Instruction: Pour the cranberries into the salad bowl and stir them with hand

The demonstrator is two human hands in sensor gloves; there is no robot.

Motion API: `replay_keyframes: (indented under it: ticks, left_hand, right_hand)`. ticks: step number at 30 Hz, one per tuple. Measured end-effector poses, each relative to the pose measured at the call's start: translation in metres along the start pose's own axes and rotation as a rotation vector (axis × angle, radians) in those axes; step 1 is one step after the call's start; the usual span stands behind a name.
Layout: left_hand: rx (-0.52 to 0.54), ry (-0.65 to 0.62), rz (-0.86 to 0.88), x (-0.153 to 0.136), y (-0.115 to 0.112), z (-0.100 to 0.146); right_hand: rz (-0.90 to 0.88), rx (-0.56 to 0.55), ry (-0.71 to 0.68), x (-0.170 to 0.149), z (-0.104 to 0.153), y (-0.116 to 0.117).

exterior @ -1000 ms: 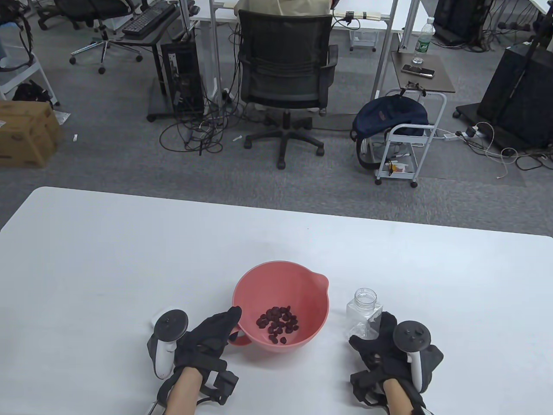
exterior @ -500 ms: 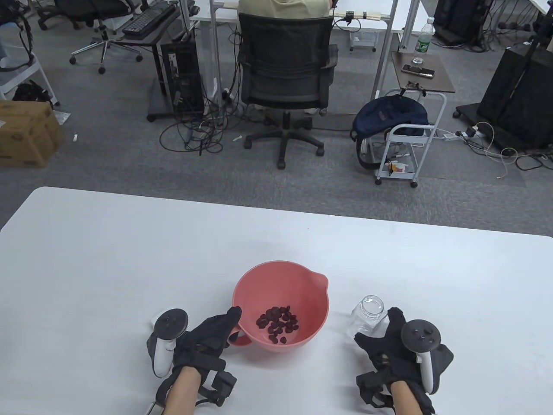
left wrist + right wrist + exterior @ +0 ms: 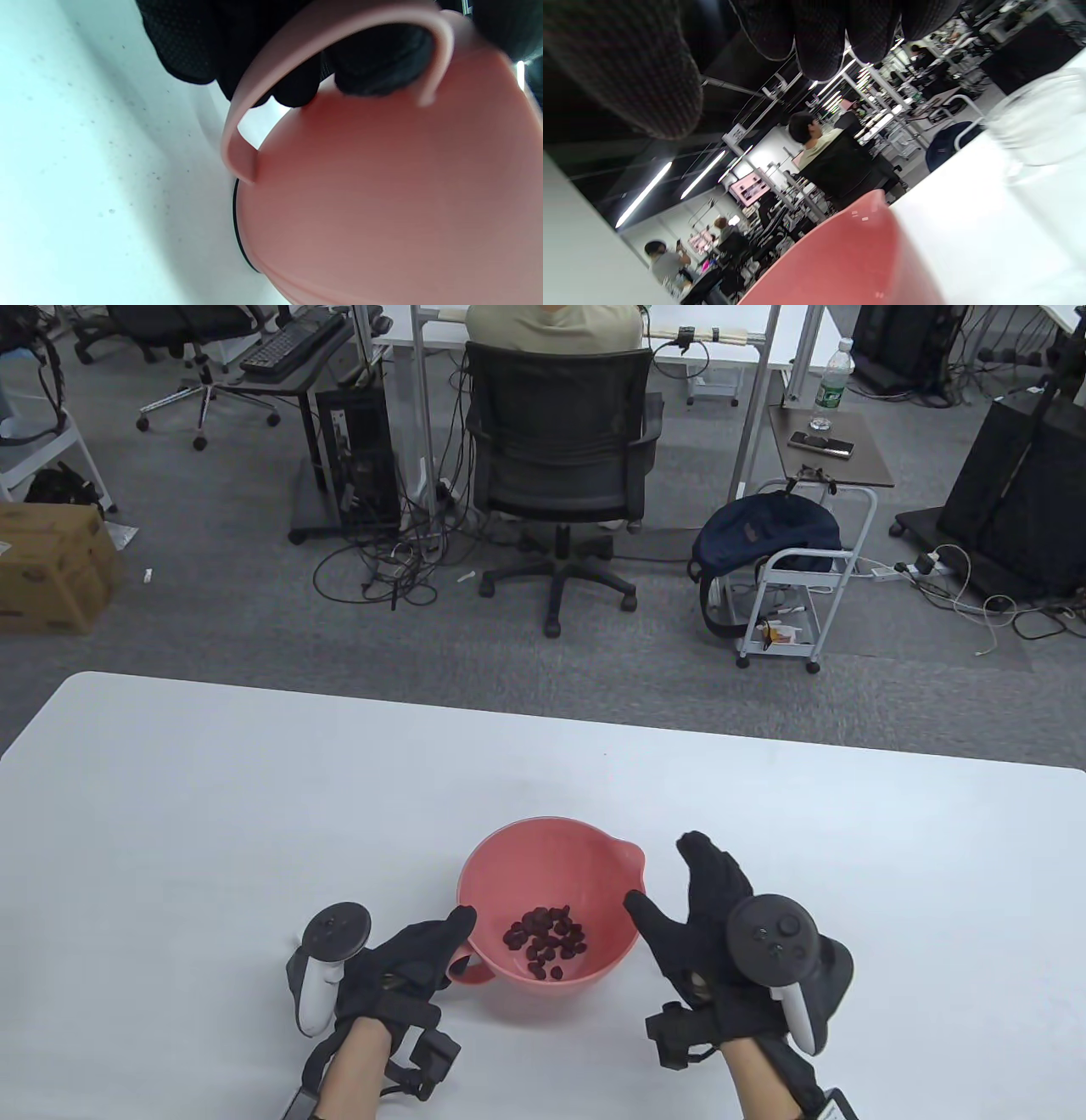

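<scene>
Black-gloved right hand (image 3: 704,933) hovers just right of the bowl (image 3: 594,865), fingers straight, holding nothing. Left hand (image 3: 407,963) grips the handle (image 3: 305,59) on the bowl's near-left side, fingers curled through it. Cranberries (image 3: 545,942) lie in the bowl's bottom. Clear jar (image 3: 1039,123) stands right of the bowl.
</scene>
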State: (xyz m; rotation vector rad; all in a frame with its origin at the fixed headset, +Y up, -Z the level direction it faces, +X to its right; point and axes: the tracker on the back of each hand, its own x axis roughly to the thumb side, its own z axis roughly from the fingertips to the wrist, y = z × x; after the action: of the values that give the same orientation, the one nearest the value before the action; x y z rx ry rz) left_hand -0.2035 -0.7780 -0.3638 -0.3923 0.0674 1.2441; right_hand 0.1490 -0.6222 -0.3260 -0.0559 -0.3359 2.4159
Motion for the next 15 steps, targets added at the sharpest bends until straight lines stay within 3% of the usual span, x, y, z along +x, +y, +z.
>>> replay_keyframes:
  ticks: [6, 15]
  left_hand:
    - [-0.033, 0.017, 0.031, -0.002, 0.001, -0.002]
    - [-0.051, 0.027, 0.024, -0.001, 0.002, -0.003]
  right_hand:
    - [0.148, 0.151, -0.034, 0.041, -0.026, 0.034]
    - [0.273, 0.332, -0.034, 0.055, -0.047, 0.087]
